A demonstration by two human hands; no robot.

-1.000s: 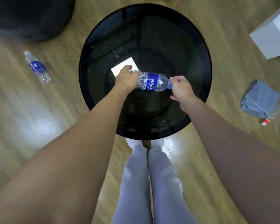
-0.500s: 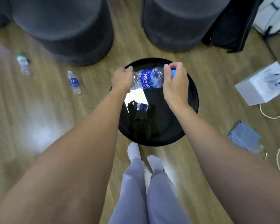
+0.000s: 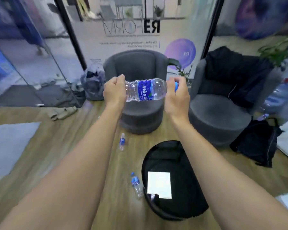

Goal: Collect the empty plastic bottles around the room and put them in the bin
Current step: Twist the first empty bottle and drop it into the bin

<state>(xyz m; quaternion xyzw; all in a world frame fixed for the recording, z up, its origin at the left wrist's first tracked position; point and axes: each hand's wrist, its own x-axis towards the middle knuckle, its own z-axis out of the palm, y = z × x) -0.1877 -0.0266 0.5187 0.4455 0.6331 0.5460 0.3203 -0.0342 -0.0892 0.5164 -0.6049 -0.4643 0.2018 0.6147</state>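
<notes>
I hold a clear plastic bottle with a blue label (image 3: 145, 90) sideways at chest height, well above the floor. My left hand (image 3: 115, 90) grips its crumpled base. My right hand (image 3: 177, 93) is closed around its blue cap end. The round black bin (image 3: 171, 211) stands on the wooden floor below and to the right, with a white sheet (image 3: 159, 185) inside it. Two more bottles lie on the floor: a bottle (image 3: 137, 185) touching the bin's left side and another bottle (image 3: 122, 141) farther off near the chair.
A grey armchair (image 3: 140, 117) stands straight ahead and a second armchair (image 3: 219, 117) with dark clothing at the right. A black backpack (image 3: 256, 143) and a large water jug (image 3: 279, 95) sit at far right. A glass wall, a filled bag (image 3: 92, 83) and a pale rug (image 3: 8, 143) are at left.
The view has tilted up from the bin to the room. Both hands have lifted the bottle from over the bin's mouth to well above and beyond it, still gripping both ends.
</notes>
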